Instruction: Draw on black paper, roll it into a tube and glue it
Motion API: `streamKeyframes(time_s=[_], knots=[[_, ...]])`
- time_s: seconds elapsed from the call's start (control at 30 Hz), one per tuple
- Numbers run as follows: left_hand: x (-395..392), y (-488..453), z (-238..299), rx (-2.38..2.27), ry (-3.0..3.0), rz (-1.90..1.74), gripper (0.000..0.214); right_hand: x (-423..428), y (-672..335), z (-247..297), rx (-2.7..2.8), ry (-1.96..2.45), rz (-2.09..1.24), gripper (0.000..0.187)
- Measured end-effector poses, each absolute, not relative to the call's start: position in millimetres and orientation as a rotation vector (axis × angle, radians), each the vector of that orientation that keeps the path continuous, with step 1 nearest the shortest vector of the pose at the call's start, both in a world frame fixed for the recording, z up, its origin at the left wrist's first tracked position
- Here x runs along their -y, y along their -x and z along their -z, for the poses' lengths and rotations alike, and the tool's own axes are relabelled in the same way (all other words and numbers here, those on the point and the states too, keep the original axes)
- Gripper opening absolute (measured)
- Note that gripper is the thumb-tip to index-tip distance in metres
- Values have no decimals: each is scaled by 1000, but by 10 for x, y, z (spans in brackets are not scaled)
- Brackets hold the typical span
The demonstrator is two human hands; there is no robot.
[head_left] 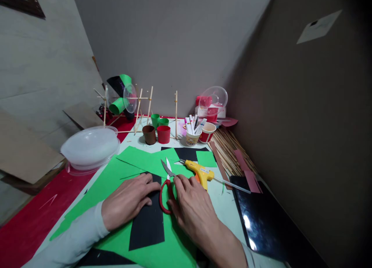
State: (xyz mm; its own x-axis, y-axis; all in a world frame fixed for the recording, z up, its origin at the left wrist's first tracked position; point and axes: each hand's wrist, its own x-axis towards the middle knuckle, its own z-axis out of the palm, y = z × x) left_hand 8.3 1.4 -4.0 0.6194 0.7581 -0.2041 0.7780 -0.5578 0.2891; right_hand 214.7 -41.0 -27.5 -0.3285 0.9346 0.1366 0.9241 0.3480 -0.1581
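Observation:
My left hand [130,200] lies on a strip of black paper [148,227], its fingers loosely bent and apart from the thumb. The strip lies flat on a large green sheet [99,206]. Beside it, my right hand [193,206] has its fingers over the red-handled scissors [165,194]. Their blades are parted and point away from me; one handle loop is partly hidden under the hand. Just beyond my right hand is a yellow glue gun [200,170] with a clear glue stick in its back end.
Markers in a paper cup [192,138], a red cup [164,134] and a brown cup [149,135] stand behind. Thin wooden sticks [229,152] and a glossy black panel [258,217] lie right. Clear plastic lids [90,148] and a stick frame [149,99] are left and back.

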Motion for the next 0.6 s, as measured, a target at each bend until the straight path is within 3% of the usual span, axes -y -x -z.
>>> streamKeyframes(time_s=[0.1, 0.37, 0.6], knots=[[-15, -81, 18, -1172, -2519, 63, 44, 407, -2151, 292, 2419, 1667, -32, 24], [40, -42, 52, -1040, -2522, 36, 50, 423, -2142, 310, 2395, 1649, 141, 14], [60, -11, 114, -897, -2519, 44, 65, 397, -2121, 341, 2357, 1723, 189, 18]])
